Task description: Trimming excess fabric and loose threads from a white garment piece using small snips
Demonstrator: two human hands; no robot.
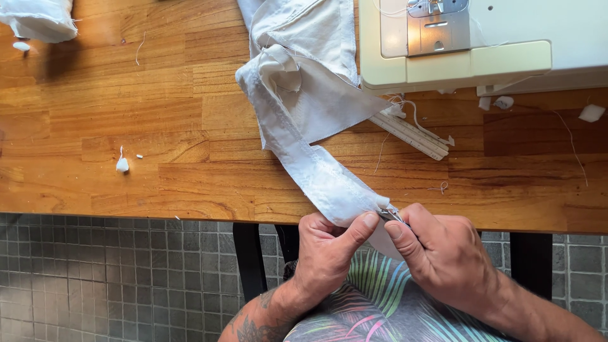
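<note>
A soft, limp strip of white cotton fabric is pinched at its end by the left hand, at the wooden counter edge. A small metal tool is held in the right hand; the cloth is likely best gripped near the seam

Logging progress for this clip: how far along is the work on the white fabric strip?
Done: the white fabric strip is off the sewing machine and trails across the table; thread scraps lie about. In hand: the left hand pinches the strip's end at the table edge while the right hand works a small metal tool into it. Left: I can't tell how much seam remains.
</note>
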